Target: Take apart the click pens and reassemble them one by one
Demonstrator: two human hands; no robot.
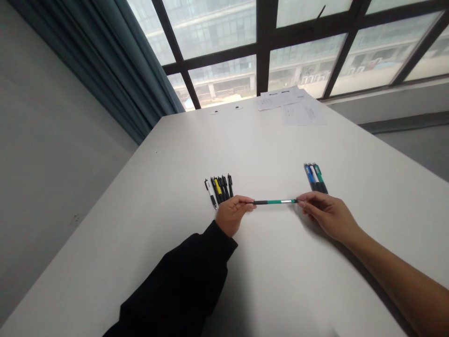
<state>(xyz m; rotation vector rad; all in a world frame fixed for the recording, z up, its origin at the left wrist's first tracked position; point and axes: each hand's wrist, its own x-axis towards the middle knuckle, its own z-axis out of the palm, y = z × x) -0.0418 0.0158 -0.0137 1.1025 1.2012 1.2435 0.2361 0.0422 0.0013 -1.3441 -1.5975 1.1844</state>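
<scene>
Head view: your left hand (234, 215) and right hand (326, 215) close their fingers on opposite ends of a slim green-and-black plastic pen (275, 201), held level between black, white and yellow pens (219, 191) and blue, white and green pens (315, 178). It should feel light, stiff and slick; hold it by its ends.

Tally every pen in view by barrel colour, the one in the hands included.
Black pens: 4 (they overlap, so this count is uncertain)
White pens: 2
Green pens: 2, including the held pen between left hand and right hand
Blue pen: 1
Yellow pen: 1
Total: 10
</scene>
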